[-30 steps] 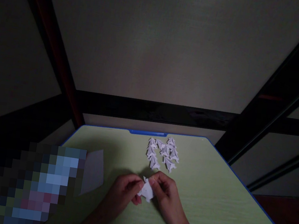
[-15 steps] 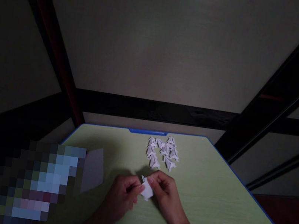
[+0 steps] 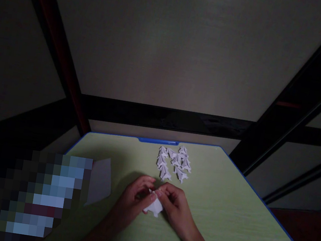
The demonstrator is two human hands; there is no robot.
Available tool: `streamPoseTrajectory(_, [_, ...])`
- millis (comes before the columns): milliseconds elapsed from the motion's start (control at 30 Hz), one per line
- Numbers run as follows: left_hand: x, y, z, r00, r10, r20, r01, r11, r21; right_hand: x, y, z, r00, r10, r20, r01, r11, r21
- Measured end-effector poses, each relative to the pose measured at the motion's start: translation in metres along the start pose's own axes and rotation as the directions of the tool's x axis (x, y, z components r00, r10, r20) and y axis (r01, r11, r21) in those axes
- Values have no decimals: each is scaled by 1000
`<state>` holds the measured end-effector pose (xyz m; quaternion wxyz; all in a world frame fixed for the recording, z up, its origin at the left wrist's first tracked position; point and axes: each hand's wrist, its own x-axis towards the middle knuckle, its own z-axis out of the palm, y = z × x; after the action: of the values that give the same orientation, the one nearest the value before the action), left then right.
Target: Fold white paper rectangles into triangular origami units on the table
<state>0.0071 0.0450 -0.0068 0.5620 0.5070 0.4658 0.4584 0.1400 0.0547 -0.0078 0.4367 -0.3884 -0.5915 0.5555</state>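
Observation:
Between both hands is a small folded piece of white paper [image 3: 154, 207], held just above or on the table near its middle. My left hand [image 3: 134, 198] pinches its upper left side, the thumb pressed on top. My right hand [image 3: 175, 206] grips the upper right, its thumb close to the left one. The paper's far edge is partly covered by the fingers. Beyond the hands lie several folded white paper figures [image 3: 165, 173], pointed at the far end, in two uneven columns.
The pale green table [image 3: 240, 229] has a blue rim and a blue handle piece [image 3: 159, 141] at its far edge. A flat white sheet [image 3: 100, 184] lies to the left, beside a pixelated area. Behind the table stands a large panelled wall [image 3: 171, 49].
My left hand has moved up and closer to the right, its thumb now near the right thumb. The folded paper has turned slightly and shifted a little left.

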Motion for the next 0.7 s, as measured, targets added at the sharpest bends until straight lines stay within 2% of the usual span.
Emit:
streamPoseTrajectory(100, [2,-2,0,999,-35,41,33,999,33,0,1,0,999,-38,-1,38,999,27])
streamPoseTrajectory(267, [6,-7,-3,1000,-27,-2,27,1000,-1,0,5,0,1000,-25,11,24,993,115])
streamPoseTrajectory(500, [6,-7,-2,995,-51,-82,52,998,18,0,6,0,999,-22,-24,26,989,143])
streamPoseTrajectory(700, [6,-1,-4,1000,-16,3,16,1000,11,3,6,-1,998,-24,-59,38,967,251])
